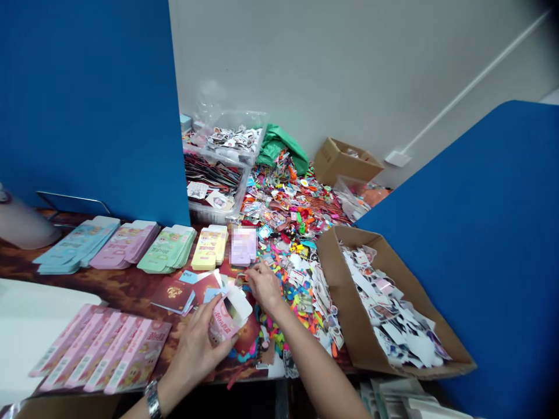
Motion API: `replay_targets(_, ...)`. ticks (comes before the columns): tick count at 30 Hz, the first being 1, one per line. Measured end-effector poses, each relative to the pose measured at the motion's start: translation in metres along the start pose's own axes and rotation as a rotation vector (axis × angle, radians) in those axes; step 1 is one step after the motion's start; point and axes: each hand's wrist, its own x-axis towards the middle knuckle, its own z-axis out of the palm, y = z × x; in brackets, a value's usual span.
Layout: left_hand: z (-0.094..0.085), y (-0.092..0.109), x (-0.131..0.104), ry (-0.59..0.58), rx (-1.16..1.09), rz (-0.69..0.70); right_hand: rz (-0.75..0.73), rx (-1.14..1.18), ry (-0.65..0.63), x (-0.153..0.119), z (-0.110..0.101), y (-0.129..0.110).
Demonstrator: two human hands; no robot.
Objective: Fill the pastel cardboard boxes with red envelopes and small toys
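Observation:
My left hand [198, 343] grips a small pink printed paper box [225, 319], its white flap up and its opening facing away from me. Just beyond that box, my right hand [265, 286] has its fingers pinched together at the table; a small item seems to be at the fingertips, too small to name. Dark red booklets [172, 294] and light blue cards [188, 277] lie by the box. To the right of my hands spreads a pile of small colourful trinkets and stickers [301, 291].
Finished-looking pink boxes [140, 355] lie in a row at front left. Behind them stand stacks of blue [78, 244], purple [122, 244], green [168, 249] and yellow cartons [209, 247]. A cardboard box [340, 302] of stickers stands right. Clear bins [238, 198] sit behind; blue partitions [87, 105] flank the table.

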Motion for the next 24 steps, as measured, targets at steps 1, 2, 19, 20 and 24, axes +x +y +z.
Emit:
replay_targets(1,0.000,0.000,0.001,-0.005,-0.003,-0.001,-0.032,0.013,0.009,-0.003,-0.004,0.003)
replay_targets(2,0.001,0.000,0.001,-0.010,-0.003,-0.004,-0.058,0.026,0.021,-0.005,-0.009,0.007)
replay_targets(19,0.003,-0.011,0.004,0.015,0.013,0.034,0.228,0.042,0.137,0.088,-0.036,0.117)
replay_targets(20,0.003,-0.011,0.004,0.017,0.009,0.032,0.248,0.026,0.113,0.093,-0.033,0.117)
replay_targets(24,0.006,-0.008,0.007,0.027,-0.019,0.015,0.370,-0.070,0.043,0.109,-0.023,0.110)
